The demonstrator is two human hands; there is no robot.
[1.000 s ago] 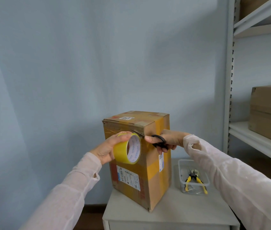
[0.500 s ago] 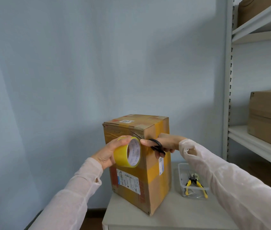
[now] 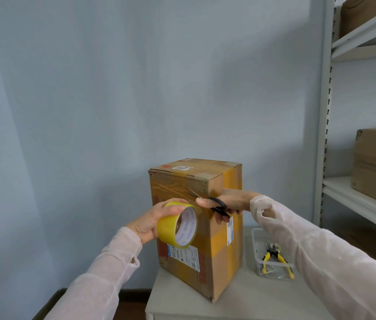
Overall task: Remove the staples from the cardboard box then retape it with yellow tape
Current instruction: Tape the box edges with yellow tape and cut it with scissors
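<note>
Against the cardboard box (image 3: pixel 217 245) on the tabletop (image 3: pixel 251 299), my left hand (image 3: pixel 152 221) grips the yellow tape roll (image 3: pixel 171 227). Right hand (image 3: pixel 233 200) fingers clenched through black scissors (image 3: pixel 217 204), blades at the box's upper front

One tape roll (image 3: pixel 168 230), one scissors (image 3: pixel 219 205), one pliers (image 3: pixel 274 257)

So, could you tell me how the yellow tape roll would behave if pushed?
Probably light: the left hand holds the yellow tape roll up alone. Round, so it may roll if set on edge.
</note>
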